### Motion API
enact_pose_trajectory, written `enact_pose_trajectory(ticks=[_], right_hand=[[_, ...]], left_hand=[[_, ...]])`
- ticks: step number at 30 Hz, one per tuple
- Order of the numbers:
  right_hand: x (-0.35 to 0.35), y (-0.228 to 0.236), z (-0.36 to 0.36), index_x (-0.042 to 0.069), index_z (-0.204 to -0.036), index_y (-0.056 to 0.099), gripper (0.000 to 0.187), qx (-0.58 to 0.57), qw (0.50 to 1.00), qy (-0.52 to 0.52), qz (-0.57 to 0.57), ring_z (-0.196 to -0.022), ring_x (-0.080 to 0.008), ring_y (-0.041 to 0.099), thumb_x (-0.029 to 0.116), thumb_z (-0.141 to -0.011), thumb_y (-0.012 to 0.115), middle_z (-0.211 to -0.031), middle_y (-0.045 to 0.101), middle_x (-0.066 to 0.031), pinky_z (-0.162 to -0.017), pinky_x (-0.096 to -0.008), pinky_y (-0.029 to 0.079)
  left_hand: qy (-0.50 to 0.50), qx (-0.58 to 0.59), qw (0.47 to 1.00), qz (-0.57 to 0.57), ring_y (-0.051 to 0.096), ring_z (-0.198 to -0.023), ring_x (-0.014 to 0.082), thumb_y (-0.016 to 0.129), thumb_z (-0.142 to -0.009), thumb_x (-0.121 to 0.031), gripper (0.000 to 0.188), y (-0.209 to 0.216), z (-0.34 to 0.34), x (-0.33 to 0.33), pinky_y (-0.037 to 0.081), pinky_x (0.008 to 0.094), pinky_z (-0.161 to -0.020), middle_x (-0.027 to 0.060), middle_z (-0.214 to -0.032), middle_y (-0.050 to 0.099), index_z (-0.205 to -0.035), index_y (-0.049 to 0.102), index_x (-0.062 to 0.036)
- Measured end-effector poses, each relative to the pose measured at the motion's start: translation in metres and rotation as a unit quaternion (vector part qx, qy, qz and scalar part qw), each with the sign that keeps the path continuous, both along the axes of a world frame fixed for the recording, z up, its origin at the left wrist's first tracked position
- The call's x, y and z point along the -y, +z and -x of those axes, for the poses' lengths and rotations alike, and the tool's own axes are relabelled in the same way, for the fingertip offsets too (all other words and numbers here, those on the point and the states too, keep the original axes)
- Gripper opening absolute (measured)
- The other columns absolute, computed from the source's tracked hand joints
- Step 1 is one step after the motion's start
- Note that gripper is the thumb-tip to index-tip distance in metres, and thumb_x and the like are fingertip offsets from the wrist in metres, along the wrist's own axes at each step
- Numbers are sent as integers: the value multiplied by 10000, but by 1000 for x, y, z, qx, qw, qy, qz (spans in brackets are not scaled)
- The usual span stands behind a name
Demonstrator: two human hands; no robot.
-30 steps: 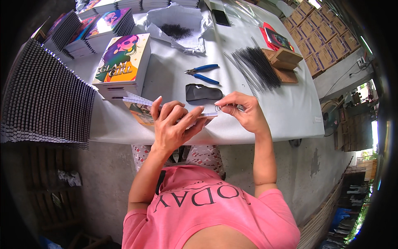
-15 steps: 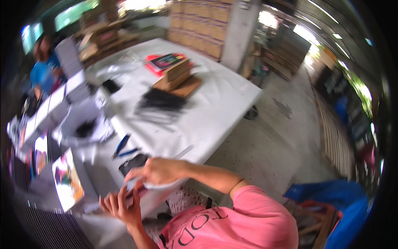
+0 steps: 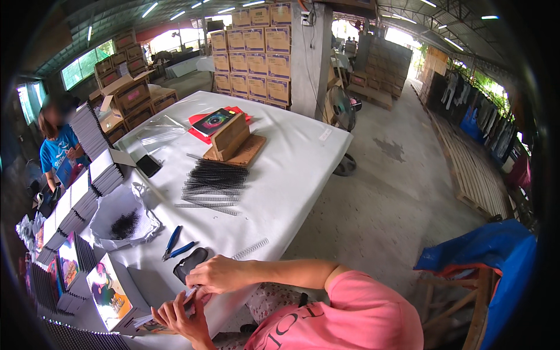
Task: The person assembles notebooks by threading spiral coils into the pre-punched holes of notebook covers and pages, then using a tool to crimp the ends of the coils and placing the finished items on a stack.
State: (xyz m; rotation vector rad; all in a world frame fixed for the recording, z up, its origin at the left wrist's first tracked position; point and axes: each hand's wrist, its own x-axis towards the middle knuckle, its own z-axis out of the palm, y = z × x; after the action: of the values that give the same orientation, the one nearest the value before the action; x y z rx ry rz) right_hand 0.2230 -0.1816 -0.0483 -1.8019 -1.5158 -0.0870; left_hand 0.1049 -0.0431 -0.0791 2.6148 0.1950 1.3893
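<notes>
Right hand (image 3: 217, 274) has been brought in against the left hand (image 3: 182, 317) — notebook (image 3: 190, 296) pinched by the left at the table's (image 3: 291, 157) near edge, work apparently centred on its end — while the right's closure, or hold on the wire coil (image 3: 251, 249), cannot be told.

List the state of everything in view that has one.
Booklet: held, mostly hidden
Left hand: gripping the booklet
Right hand: fingers bent at the booklet, grip hidden
Pliers: handles spread open
Black coils: loose, piled
Phone: screen dark
Cardboard box: flaps raised
Fan: spinning or not, unclear
Ceiling lights: lit
</notes>
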Motion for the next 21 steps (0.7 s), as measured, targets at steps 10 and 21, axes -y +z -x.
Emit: enact_pose_trajectory(ticks=[10, 21], right_hand=[[4, 12, -18, 45, -904, 630, 285, -109, 981, 71, 146, -863, -263, 611, 309, -893, 523, -937, 611, -94, -733, -348, 495], [-49, -74, -67, 218, -1286, 473, 530, 91, 940, -77, 320, -1210, -270, 371, 225, -772, 599, -1341, 374, -86, -966, -551, 317]], left_hand=[[14, -23, 1000, 11, 538, -833, 260, 776, -620, -244, 347, 1, 2, 2, 309, 505, -986, 68, -807, 541, -896, 615, -108], [-81, -47, 994, 56, 548, -1042, 257, 814, -555, -305, 396, 1, 23, -12, 207, 459, -1052, 21, -774, 544, -876, 653, -139]])
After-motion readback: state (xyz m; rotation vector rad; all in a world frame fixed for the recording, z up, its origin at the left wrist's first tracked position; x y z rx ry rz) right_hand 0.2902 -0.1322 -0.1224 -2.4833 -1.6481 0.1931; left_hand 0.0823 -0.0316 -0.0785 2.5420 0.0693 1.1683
